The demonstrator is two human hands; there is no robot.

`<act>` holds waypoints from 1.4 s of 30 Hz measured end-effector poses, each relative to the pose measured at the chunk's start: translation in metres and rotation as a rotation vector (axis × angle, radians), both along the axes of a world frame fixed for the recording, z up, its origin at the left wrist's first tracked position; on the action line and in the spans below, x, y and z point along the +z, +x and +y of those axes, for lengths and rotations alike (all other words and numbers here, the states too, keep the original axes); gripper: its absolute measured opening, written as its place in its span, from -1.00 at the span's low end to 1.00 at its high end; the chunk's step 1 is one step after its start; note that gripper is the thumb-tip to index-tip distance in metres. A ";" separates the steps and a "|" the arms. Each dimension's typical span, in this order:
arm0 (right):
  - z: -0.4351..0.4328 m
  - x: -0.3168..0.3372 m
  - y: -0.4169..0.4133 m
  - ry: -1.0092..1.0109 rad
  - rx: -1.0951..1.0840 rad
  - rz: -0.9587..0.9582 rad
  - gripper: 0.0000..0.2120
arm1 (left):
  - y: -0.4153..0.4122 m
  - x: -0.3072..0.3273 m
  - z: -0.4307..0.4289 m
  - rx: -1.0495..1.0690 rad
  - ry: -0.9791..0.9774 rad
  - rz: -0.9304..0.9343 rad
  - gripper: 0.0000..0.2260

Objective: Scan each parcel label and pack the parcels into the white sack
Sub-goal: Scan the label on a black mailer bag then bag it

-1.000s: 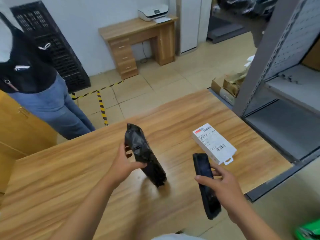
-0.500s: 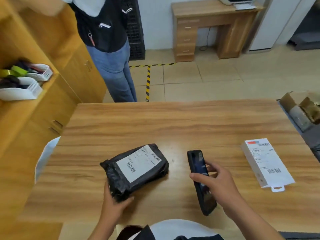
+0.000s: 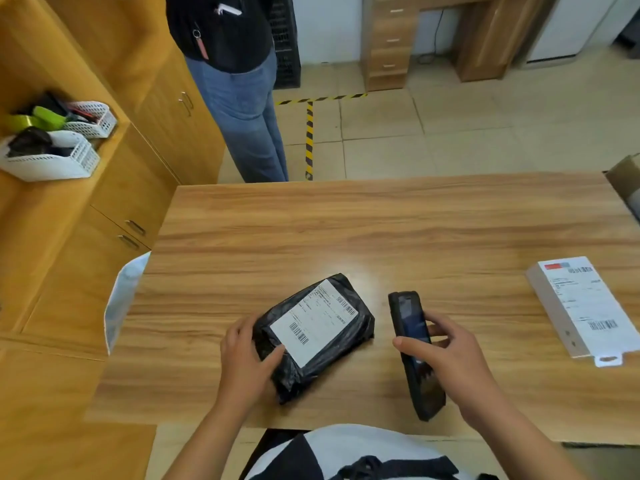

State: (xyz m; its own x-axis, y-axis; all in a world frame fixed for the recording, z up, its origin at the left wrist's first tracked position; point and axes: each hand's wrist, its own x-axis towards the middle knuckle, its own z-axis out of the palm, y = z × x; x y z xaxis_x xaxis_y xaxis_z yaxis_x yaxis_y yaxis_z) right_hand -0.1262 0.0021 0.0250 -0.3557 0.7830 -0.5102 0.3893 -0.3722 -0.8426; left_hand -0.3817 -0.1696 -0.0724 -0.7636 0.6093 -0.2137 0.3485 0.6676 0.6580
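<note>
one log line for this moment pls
left hand: grips black parcel, label up, on table | right hand: holds scanner beside parcel | white box: on table, far right

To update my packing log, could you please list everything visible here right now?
black parcel: one, black with white label, table centre, label up
white box parcel: one, white, table's right side
scanner: one, black, right of black parcel
white sack: one, white, table's left edge
table: one, wood
baskets: two, white, on yellow cabinet, left
bystander: one, blue jeans, beyond table
left hand: one, grips black parcel
right hand: one, holds scanner
</note>
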 end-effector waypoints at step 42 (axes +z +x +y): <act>-0.091 0.084 -0.084 0.047 0.751 -1.141 -0.45 | -0.058 -0.031 0.022 -0.656 -0.119 -0.427 -0.36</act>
